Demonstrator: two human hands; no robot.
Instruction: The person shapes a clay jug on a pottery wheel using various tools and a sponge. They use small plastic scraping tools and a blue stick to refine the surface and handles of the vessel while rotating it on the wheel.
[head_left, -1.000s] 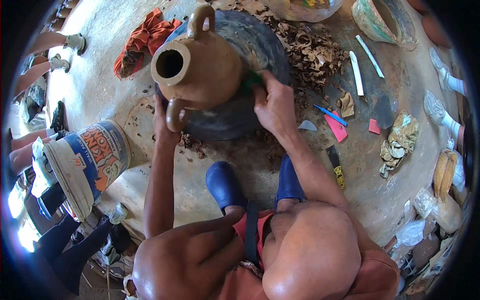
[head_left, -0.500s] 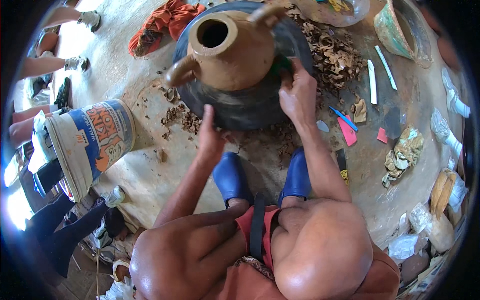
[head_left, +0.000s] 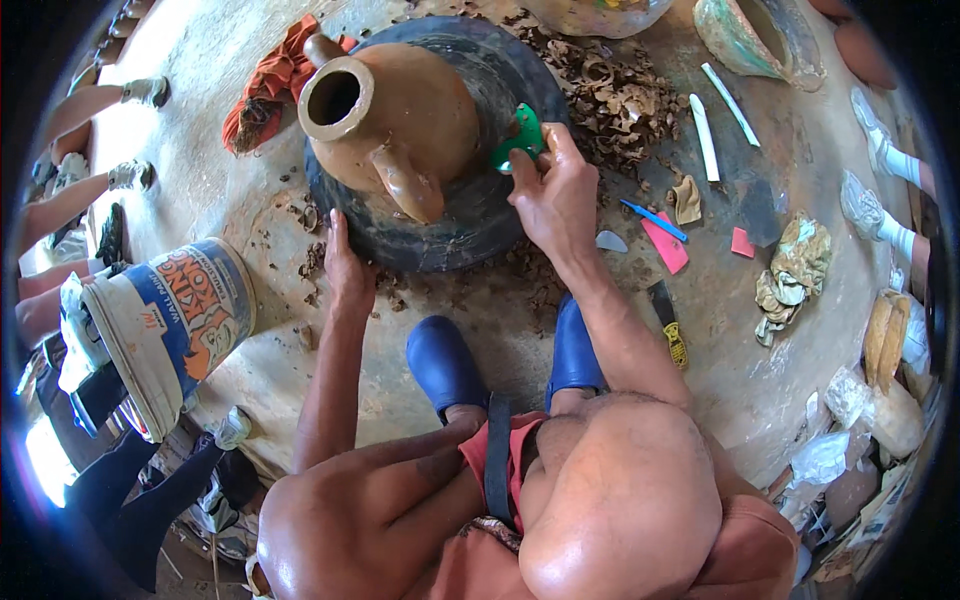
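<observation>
A brown clay jar (head_left: 425, 115) with a round open neck and two stubby handles stands on a dark potter's wheel (head_left: 470, 235). One handle points toward me; the other is at the far left. My right hand (head_left: 560, 195) pinches a green scraper (head_left: 520, 138) with clay crumbs on it, just right of the jar and apart from its wall, over the wheel. Beside the wheel's near left rim is my left hand (head_left: 347, 268), one digit stretched up along the edge. Its other fingers are partly hidden, and it grips no tool.
Brown clay shavings (head_left: 630, 110) heap right of the wheel. White strips (head_left: 705, 138), a blue tool (head_left: 654, 220), pink pieces (head_left: 668, 245) and a yellow-handled scraper (head_left: 668, 325) lie on the right floor. A paint bucket (head_left: 215, 300) is at left, an orange cloth (head_left: 275, 85) behind. Other people's legs stand around.
The jar has turned on the wheel, bringing one handle to the near side. My right hand has drawn the green scraper away from the jar's wall. My left hand stays at the rim.
</observation>
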